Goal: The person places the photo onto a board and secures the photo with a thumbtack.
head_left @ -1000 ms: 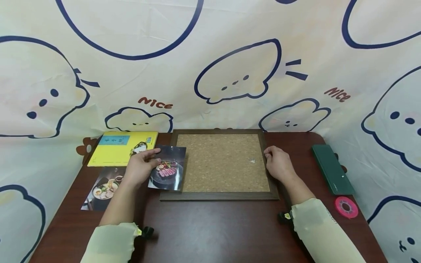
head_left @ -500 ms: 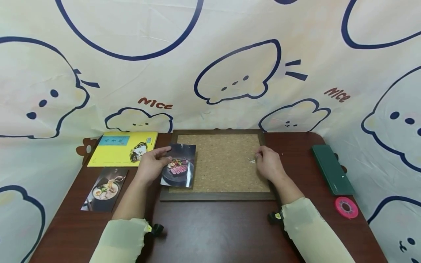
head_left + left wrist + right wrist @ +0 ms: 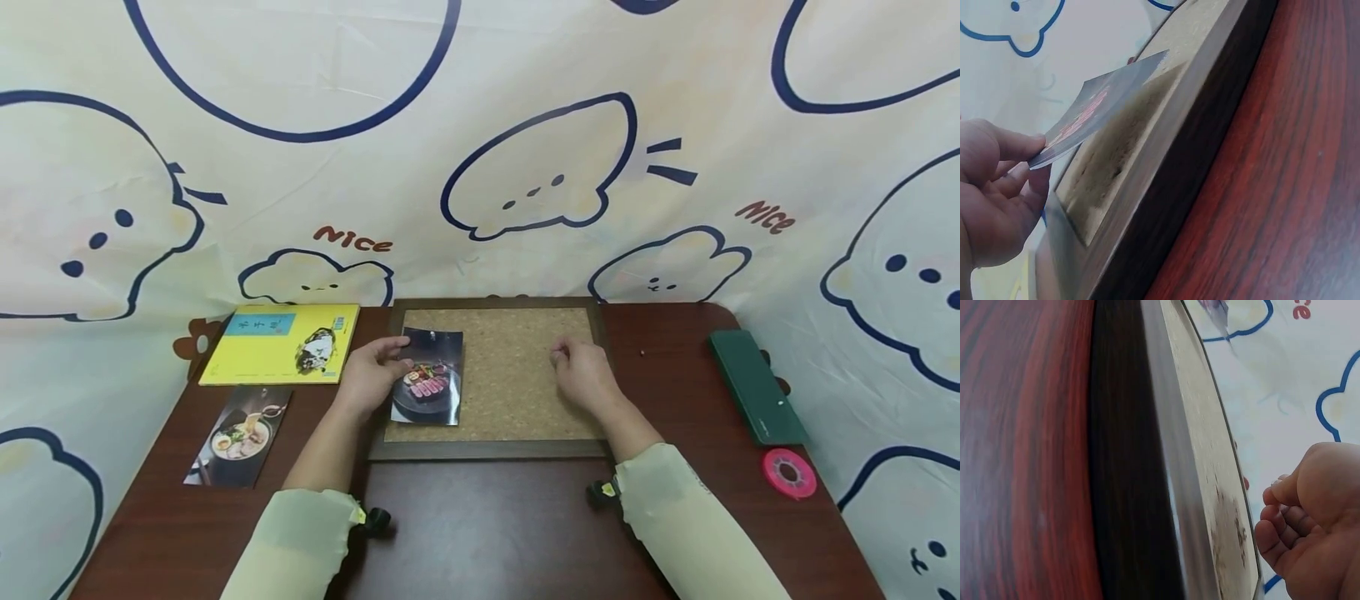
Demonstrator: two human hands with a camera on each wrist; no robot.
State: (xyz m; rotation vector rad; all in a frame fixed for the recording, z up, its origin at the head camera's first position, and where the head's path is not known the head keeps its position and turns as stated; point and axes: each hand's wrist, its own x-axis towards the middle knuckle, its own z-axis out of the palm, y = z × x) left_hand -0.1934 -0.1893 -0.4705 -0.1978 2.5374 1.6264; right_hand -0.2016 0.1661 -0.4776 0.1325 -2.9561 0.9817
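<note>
My left hand (image 3: 366, 383) pinches the left edge of a glossy food photo (image 3: 426, 404) between thumb and fingers. The photo shows sliced meat on a dark plate. In the left wrist view it is tilted above the cork board (image 3: 1110, 169), casting a shadow on it. The brown-framed cork board (image 3: 513, 408) lies flat at the back of the table. My right hand (image 3: 585, 375) is over the board's right part, apart from the photo. In the right wrist view the curled right hand (image 3: 1313, 525) pinches a tiny pale, clear-looking thing (image 3: 1276, 482) at its fingertips.
A yellow book (image 3: 262, 354) lies left of the board, with another food photo (image 3: 238, 437) in front of it. At the right are a dark green case (image 3: 757, 387) and a pink ring-shaped tape roll (image 3: 790, 473). A patterned cloth (image 3: 480, 167) hangs behind.
My left hand has carried the photo rightward from the board's left edge to over the cork. My right hand has moved left from the frame's right side to above the cork.
</note>
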